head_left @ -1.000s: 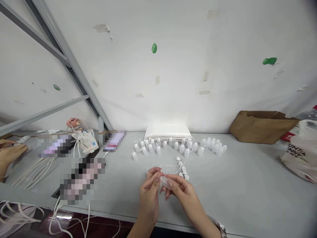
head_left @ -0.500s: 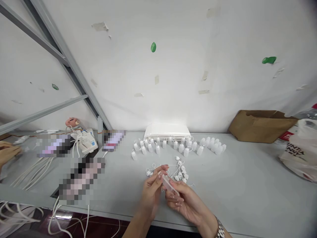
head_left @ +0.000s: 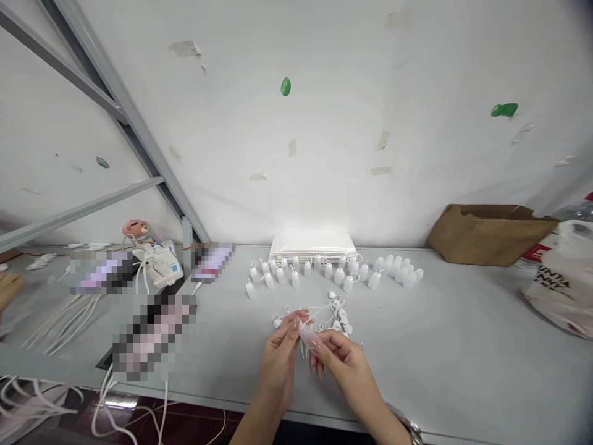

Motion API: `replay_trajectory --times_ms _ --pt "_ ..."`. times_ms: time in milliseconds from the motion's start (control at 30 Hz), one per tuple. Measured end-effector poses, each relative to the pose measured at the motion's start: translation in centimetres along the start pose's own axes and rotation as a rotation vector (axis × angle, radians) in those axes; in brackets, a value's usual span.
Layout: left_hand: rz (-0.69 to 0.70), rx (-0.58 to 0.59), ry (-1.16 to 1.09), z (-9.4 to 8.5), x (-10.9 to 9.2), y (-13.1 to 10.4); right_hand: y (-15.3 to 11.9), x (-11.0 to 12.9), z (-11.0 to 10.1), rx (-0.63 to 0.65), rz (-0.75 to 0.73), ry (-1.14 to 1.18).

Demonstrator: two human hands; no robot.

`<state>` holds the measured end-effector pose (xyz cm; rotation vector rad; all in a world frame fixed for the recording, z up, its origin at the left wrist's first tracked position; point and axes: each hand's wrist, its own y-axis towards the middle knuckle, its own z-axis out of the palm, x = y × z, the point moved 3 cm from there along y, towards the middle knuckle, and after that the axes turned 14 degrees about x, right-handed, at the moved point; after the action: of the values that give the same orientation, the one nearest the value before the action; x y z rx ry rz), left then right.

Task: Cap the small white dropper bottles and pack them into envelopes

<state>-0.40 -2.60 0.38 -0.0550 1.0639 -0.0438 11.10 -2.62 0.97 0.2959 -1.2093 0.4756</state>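
A small translucent squeeze bottle is held tilted between my two hands above the table. My left hand pinches its upper end with thumb and fingers, partly hiding a thin white strap there. Lower down, the thumb and fingers of my right hand close around the bottle's body. Just beyond my hands lies a loose pile of white caps with looped straps. Farther back stand several capped bottles in loose rows. To their right, several bottles without caps are grouped together.
A flat white stack rests against the wall behind the bottles. An open brown cardboard box and a plastic bag are at right. Cables, blurred-out devices and a power strip occupy the left side. Another person's hand shows at far left.
My right hand has turned, its back now facing up, and the bottle has shifted slightly left and up with it. The other person's hand at far left has moved farther left.
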Motion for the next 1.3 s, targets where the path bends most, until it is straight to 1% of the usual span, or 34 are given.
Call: replay_trajectory --times_ms 133,200,333,433,500,567,667,733,767,800,833,933,1000,1067,1200,1233,1300 --pt "0.042 0.044 -0.030 0.2 0.3 -0.1 0.2 0.2 0.2 0.080 0.002 0.039" --pt "0.012 0.051 -0.083 0.3 0.5 -0.3 0.1 0.1 0.2 0.084 -0.017 0.051" --pt "-0.075 0.083 -0.105 0.5 0.7 -0.4 -0.2 -0.4 0.2 0.003 -0.066 -0.031" --pt "-0.056 0.112 -0.052 0.5 0.4 -0.2 -0.6 -0.6 0.1 -0.088 -0.119 -0.150" --pt "-0.043 0.127 -0.026 0.3 0.2 -0.2 -0.7 -0.5 0.1 -0.089 -0.118 -0.152" --pt "-0.055 0.175 -0.021 0.2 -0.1 -0.2 -0.6 -0.3 0.2 -0.011 -0.066 -0.034" --pt "-0.126 0.287 -0.051 0.2 -0.6 -0.4 -0.3 0.0 0.7 0.182 0.066 0.305" --pt "-0.165 0.328 -0.063 0.1 -1.0 -0.4 -0.2 0.0 1.1 0.280 0.152 0.514" --pt "-0.167 0.327 -0.049 0.1 -1.2 -0.4 -0.1 -0.1 1.2 0.303 0.175 0.569" --pt "-0.158 0.308 -0.022 0.0 -1.3 -0.3 0.1 -0.2 1.2 0.299 0.177 0.579" --pt "-0.138 0.266 0.015 -0.1 -1.4 -0.2 0.2 -0.3 1.1 0.268 0.158 0.549" --pt "-0.088 0.116 0.127 -0.3 -1.3 0.0 0.7 -0.4 0.6 0.134 0.052 0.328" --pt "-0.075 0.072 0.179 -0.3 -1.2 0.0 0.8 -0.3 0.3 0.093 0.012 0.222" --pt "-0.048 0.047 0.221 -0.3 -1.3 -0.1 0.7 0.0 0.1 0.088 0.005 0.202" --pt "0.091 -0.035 0.371 -0.6 -2.3 -0.4 0.2 0.6 0.3 0.103 0.029 0.283" --pt "0.115 -0.032 0.410 -0.5 -2.6 -0.4 0.1 0.7 0.4 0.118 0.037 0.299" --pt "0.105 0.003 0.440 -0.2 -2.7 -0.5 0.0 0.7 0.7 0.152 0.057 0.317"
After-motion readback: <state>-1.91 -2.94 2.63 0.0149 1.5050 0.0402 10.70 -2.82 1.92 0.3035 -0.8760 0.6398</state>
